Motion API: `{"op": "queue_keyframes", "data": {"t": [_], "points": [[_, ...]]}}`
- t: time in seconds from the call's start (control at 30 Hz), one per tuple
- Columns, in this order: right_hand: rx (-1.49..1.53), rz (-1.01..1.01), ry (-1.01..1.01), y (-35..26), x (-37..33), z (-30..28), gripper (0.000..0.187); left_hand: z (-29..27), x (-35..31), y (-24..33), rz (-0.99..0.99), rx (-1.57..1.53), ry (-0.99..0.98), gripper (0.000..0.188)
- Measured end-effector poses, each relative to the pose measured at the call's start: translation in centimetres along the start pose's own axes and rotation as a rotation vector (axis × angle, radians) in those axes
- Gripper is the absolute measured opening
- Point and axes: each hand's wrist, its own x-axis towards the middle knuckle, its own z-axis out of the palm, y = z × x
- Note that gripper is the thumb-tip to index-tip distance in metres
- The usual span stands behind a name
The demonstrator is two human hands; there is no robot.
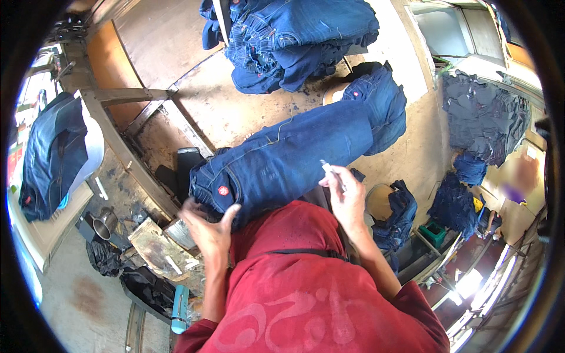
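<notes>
In front of me a pair of blue jeans [282,156] lies stretched lengthwise over a support hidden beneath it, with a round red tag [223,190] at its waist end. My left hand [206,226] is beside that waist end, thumb and fingers spread; its fingertips are slightly blurred, and I cannot tell whether they touch the denim. My right hand [346,194] pinches a thin whitish stick [326,167], its tip just over the near edge of the jeans.
Beyond the jeans, a heap of blue denim [294,41] hangs high. More jeans [54,156] lie at the left, and dark garments [482,115] are piled at the right. A metal mug [106,222] and a light-blue bottle [180,309] are at my lower left.
</notes>
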Motion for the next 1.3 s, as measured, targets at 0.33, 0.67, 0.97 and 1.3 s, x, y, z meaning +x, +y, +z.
{"op": "queue_keyframes", "data": {"t": [0.33,0.67,0.97,1.3], "points": [[0.005,-0.227,0.027,0.5,-1.1,-2.8,0.017,2.0,-4.0,-4.5,-0.267,-1.722,-0.902,0.049],[0.014,-0.245,0.025,0.2,-3.8,-5.9,0.016,4.3,-2.1,0.0,-0.396,-1.443,-1.133,0.054],[0.045,-0.253,-0.044,-1.3,-6.2,-4.0,0.010,1.3,-4.6,0.1,-0.243,-1.153,-0.966,0.043],[0.047,-0.308,-0.014,-2.7,-7.5,-2.9,0.008,0.9,-4.6,-2.5,-0.321,-1.204,-0.892,0.029]]}}
